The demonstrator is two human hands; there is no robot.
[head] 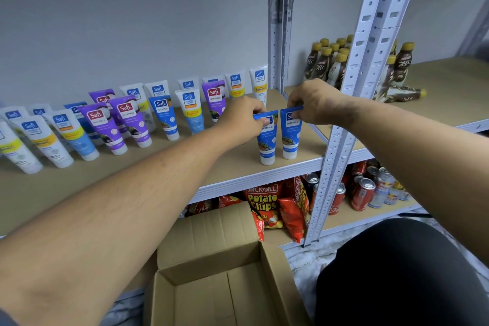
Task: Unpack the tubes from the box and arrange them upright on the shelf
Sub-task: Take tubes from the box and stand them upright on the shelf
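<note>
Two blue tubes stand cap-down near the front right of the wooden shelf (232, 164). My left hand (242, 120) pinches the crimped top of the left blue tube (267, 140). My right hand (313, 103) pinches the top of the right blue tube (290, 137). Both tubes rest on the shelf, side by side and nearly touching. Behind and to the left, several more tubes (119, 124) in purple, blue, white and yellow stand upright in rows. The open cardboard box (211, 296) sits below me; the part of its floor I see holds no tubes.
A white perforated upright (344, 127) rises just right of the two tubes. Brown bottles (333, 61) stand on the neighbouring shelf, one lying on its side. Chip bags (264, 201) and drink cans (367, 190) fill the lower shelf. My dark-clad knee (397, 272) is at lower right.
</note>
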